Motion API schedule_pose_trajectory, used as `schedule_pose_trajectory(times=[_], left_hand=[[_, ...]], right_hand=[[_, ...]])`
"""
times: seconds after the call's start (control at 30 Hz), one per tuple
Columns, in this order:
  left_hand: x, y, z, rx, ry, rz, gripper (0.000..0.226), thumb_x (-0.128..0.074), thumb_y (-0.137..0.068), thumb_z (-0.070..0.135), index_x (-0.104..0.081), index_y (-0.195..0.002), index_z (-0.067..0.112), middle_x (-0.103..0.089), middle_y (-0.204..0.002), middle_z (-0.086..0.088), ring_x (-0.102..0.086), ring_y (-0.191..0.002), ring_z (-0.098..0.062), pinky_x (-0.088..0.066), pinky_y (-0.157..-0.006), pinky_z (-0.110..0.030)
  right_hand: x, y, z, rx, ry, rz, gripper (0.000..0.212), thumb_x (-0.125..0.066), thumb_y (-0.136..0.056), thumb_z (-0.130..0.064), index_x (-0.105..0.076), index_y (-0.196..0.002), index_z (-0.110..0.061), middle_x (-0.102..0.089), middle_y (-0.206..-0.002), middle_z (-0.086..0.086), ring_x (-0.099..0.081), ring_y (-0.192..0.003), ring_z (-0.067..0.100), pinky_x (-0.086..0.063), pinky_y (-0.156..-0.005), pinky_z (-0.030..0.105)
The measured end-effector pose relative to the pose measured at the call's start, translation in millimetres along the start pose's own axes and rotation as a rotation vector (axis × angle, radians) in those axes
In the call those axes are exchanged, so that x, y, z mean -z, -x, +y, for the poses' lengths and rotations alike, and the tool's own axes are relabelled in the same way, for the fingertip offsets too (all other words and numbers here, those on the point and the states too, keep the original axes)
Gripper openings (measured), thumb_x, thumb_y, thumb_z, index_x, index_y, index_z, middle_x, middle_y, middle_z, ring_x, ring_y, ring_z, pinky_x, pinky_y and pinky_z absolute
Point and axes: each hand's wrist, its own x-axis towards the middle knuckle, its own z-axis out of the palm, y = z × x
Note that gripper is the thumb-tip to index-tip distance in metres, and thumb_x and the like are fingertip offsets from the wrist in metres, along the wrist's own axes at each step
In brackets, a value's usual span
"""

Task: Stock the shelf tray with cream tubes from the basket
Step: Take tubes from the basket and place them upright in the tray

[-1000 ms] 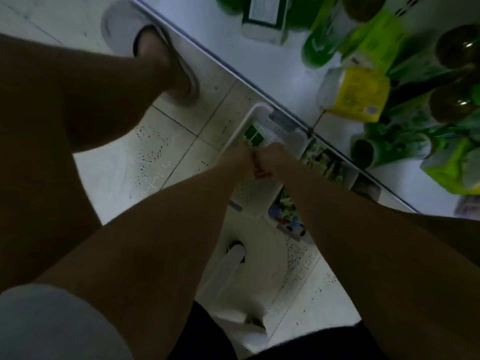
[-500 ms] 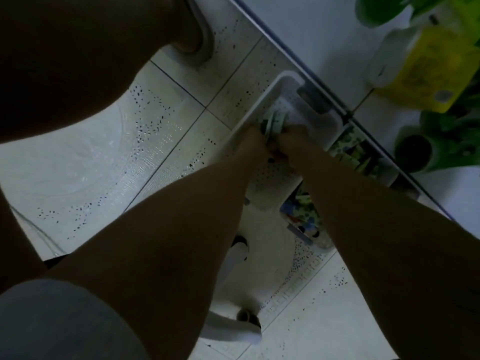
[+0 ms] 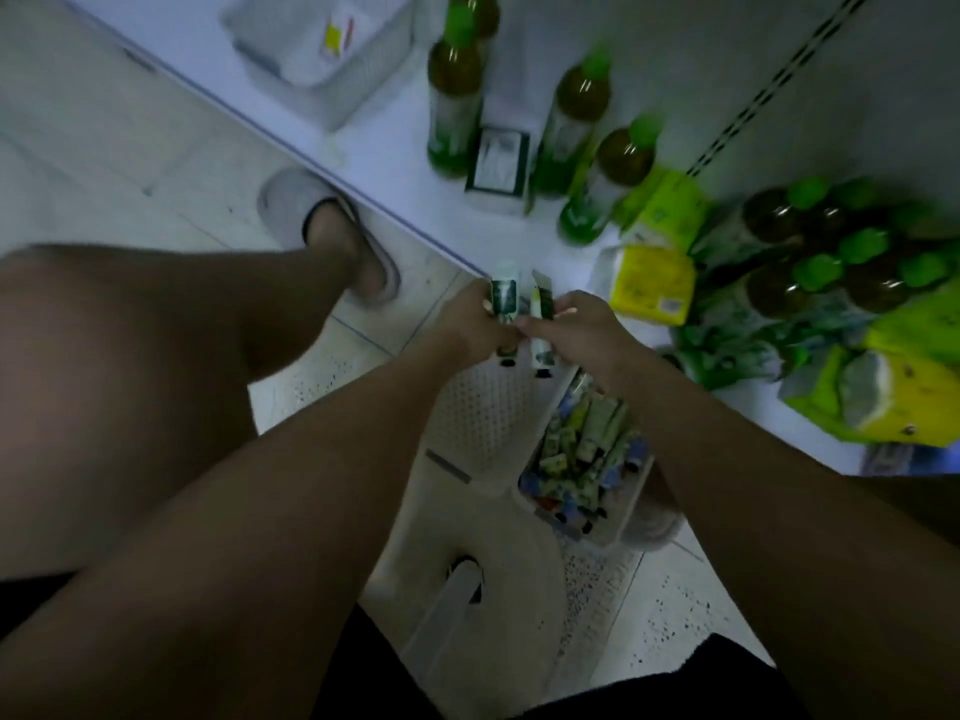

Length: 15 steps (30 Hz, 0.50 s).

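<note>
Nearest, on the floor, a small basket lies packed with cream tubes, beside an empty white perforated bin. Above them the left hand grips one tube round its middle, and the right hand pinches another tube next to it. They look light, soft-walled and a bit slick, so the stiffer cap end seems the surest hold. Farther left on the shelf waits the white tray.
</note>
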Motion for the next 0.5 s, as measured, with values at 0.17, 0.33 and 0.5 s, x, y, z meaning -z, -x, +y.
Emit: schedule_pose_trajectory(times=[0.17,0.33,0.5], left_hand=[[47.0,38.7,66.7,-0.246,0.034,0.002,0.037,-0.075,-0.081,0.014,-0.05,-0.11,0.013,-0.069,-0.09,-0.013,-0.067,-0.075,-0.024,-0.058,-0.067,-0.038],[90.0,107.0,156.3,-0.507,-0.008,0.061,0.038,-0.077,-0.081,0.02,-0.053,-0.11,0.012,-0.065,-0.079,0.0,-0.061,-0.064,-0.014,-0.046,-0.047,-0.02],[117.3,176.3,246.8,-0.697,-0.006,0.077,0.051,-0.076,-0.082,0.019,-0.048,-0.123,0.009,-0.067,-0.08,-0.007,-0.061,-0.064,-0.018,-0.046,-0.055,-0.032]], right_hand=[[47.0,67.7,-55.7,0.23,-0.074,0.01,0.025,-0.077,-0.082,-0.025,-0.053,-0.084,-0.029,-0.064,-0.078,0.002,-0.055,-0.052,0.011,-0.044,-0.04,0.02],[94.2,143.2,-112.7,0.458,-0.077,0.116,0.054,-0.082,-0.076,-0.025,-0.041,-0.11,-0.021,-0.063,-0.092,0.009,-0.06,-0.062,0.015,-0.045,-0.042,0.025],[147.5,227.3,-163.6,0.707,-0.066,0.214,0.06,-0.082,-0.076,-0.023,-0.035,-0.114,-0.026,-0.063,-0.09,0.013,-0.06,-0.055,0.01,-0.047,-0.042,0.023]])
